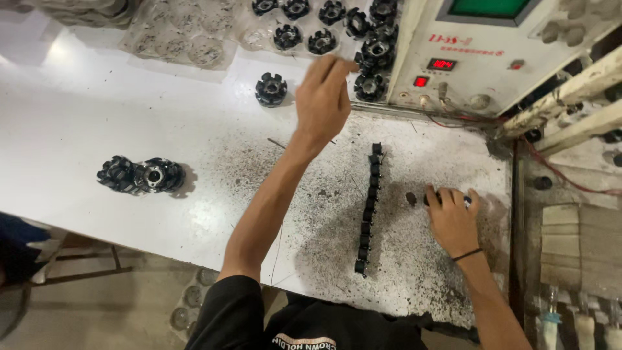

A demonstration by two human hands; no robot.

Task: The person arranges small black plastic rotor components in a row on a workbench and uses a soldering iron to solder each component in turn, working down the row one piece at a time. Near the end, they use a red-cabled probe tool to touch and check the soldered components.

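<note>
White worktable (97,123) is lying under both hands, clean & glossy out past the left hand's far side, but getting speckled w/ dark grit and dust btwn the hands and esp. under the right one. Beyond the left hand's fingertips a cream-coloured machine (479,58) is sitting w/ a green screen, red digit display and small knobs; red wires are trailing off to the right-hand side. Clear plastic trays (188,35) are lying further out, left of that hand. Below the table edge, near the person's body, bare floor is showing.

Left hand (322,97) is reaching forward, fingers bunched loosely together, tips hovering right by a cluster of black toothed round parts (372,48) piled against the machine; can't tell if it's actually gripping one. One single black round part (271,89) is sitting just left of that hand. A pair of the same parts (139,175) is lying well off to the left.

Right hand (451,217) is resting on the table, fingers curled over a small dark piece (433,198), mostly hidden. Btwn the two hands a straight row of small black blocks (368,207) is running toward the body.
</note>
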